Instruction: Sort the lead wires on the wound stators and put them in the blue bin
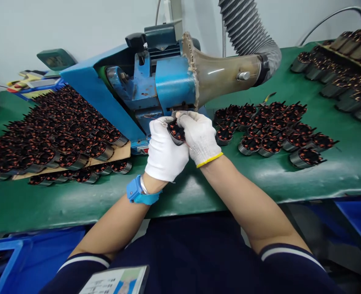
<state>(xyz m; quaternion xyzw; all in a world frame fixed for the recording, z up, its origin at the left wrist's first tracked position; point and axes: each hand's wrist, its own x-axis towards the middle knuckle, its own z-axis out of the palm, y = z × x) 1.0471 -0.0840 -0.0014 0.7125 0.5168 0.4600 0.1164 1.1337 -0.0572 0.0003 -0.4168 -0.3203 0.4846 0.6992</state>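
Both my hands wear white knit gloves and meet in front of a blue belt-driven machine (172, 79). My left hand (165, 151) is closed around a motor stator (177, 132), a metal ring with black plastic and copper windings. My right hand (200, 134) is closed at the stator's upper right side, its thumb and forefinger pinched together near the machine's lower opening. A thin wire (154, 118) sticks out to the left above my left hand. What the right fingertips pinch is too small and hidden to make out. A blue wrist strap (143, 197) circles my left wrist.
Many stators (67, 130) stand stacked on boards at the left; more stators (270, 126) stand on the green table (330, 179) at the right. A dust funnel (223, 73) with a grey hose (250, 24) joins the machine. Blue bins (45, 249) sit below the edge.
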